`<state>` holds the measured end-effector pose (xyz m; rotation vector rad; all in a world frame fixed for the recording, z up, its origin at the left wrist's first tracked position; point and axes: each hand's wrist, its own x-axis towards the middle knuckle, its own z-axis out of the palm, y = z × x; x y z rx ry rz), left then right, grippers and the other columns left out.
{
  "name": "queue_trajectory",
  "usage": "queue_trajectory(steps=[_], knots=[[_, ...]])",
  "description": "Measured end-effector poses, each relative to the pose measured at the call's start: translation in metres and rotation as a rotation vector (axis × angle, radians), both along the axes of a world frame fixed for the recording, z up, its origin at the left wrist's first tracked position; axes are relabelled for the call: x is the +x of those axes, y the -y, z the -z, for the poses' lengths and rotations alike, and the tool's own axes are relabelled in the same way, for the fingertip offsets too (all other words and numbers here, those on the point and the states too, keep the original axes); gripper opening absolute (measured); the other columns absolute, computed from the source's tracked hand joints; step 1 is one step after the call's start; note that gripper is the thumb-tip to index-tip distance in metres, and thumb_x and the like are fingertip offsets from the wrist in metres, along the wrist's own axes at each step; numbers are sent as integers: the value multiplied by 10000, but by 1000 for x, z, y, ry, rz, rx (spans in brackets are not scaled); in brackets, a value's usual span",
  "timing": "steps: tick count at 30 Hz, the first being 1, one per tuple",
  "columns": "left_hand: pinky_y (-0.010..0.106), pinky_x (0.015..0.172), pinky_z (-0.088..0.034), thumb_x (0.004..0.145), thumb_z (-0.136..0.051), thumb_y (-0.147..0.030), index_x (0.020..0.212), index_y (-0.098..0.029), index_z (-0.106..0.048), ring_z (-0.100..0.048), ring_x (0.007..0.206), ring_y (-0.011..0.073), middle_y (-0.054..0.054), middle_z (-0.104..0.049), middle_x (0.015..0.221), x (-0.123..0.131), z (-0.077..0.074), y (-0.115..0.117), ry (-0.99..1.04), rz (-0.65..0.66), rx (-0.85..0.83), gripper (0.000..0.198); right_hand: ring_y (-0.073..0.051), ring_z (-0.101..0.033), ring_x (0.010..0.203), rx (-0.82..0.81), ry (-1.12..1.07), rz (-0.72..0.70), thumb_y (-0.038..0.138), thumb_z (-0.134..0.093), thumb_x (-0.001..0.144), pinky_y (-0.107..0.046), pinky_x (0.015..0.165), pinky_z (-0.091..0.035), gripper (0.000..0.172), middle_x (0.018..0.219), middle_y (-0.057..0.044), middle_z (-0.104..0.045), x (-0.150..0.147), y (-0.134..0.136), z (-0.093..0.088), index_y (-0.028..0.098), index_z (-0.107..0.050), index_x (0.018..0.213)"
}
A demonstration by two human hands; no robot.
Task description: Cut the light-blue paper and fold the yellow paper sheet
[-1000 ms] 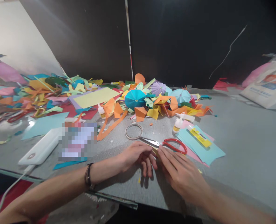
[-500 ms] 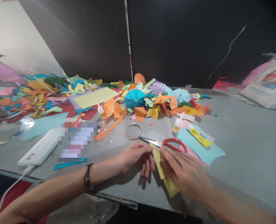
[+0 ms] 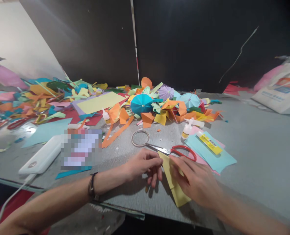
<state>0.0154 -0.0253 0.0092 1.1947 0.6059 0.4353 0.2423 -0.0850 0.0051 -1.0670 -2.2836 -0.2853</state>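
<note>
A folded yellow paper (image 3: 173,186) lies on the table near its front edge, between my hands. My left hand (image 3: 147,164) touches the paper's upper left edge with thumb and forefinger together, its other fingers loosely curled. Resting over the right side of the paper, my right hand (image 3: 195,178) has bent fingers, and its fingertips are on the upper part. Just beyond the hands are scissors with red handles (image 3: 184,151), their blades pointing left to a roll of thin tape (image 3: 140,138).
Pale blue sheets (image 3: 210,160) with a yellow glue packet (image 3: 210,143) lie to the right, beside a small white bottle (image 3: 187,130). A white power bank (image 3: 43,155) is at the left. Coloured paper scraps and a blue paper fan (image 3: 141,103) are piled behind. A white bag (image 3: 279,88) stands far right.
My right hand's fingers have lifted and bent a little, uncovering more of the yellow paper. At the far left, a dark blurred shape has gone from over the red-handled scissors.
</note>
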Motion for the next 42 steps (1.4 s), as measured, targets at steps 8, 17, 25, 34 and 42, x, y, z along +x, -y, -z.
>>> queue_trajectory(steps=[8, 17, 25, 34, 42], knots=[[164, 392, -437, 932, -680, -470, 773, -123, -628, -643, 430, 98, 61, -719, 658, 0, -2, 2, -1, -27, -15, 385, -225, -791, 789, -96, -102, -5, 217, -500, 1065, -333, 610, -612, 208, 1005, -75, -811, -2, -1, -7, 177, -622, 1228], [156, 380, -413, 966, -642, -423, 762, -110, -660, -661, 446, 106, 60, -705, 623, -1, 0, -1, 6, 32, 6, 374, -233, -790, 887, -48, -2, -59, 145, -481, 1066, -353, 677, -647, 244, 1063, -97, -795, 2, -2, -5, 164, -596, 1280], [174, 431, -484, 1014, -569, -487, 760, -58, -732, -696, 493, 138, 147, -736, 652, -3, 1, -1, -29, 146, 2, 525, -229, -775, 894, 52, 42, -2, 173, -478, 1083, -357, 727, -628, 207, 1058, -93, -787, -1, 2, -4, 164, -609, 1244], [191, 444, -512, 995, -582, -402, 767, -47, -735, -747, 565, 177, 181, -770, 747, 1, 3, 1, 36, 64, -72, 449, -267, -730, 941, 105, 123, -57, 57, -467, 1018, -410, 783, -640, 234, 1019, -132, -765, -1, 2, -10, 118, -637, 1167], [204, 476, -543, 971, -585, -338, 802, -45, -731, -763, 605, 190, 186, -778, 783, 0, 8, -6, 106, -110, -158, 368, -302, -584, 1395, 23, 280, -92, -101, -379, 821, -453, 1050, -608, 763, 1537, -198, -579, -1, 3, 1, 33, -402, 1572]])
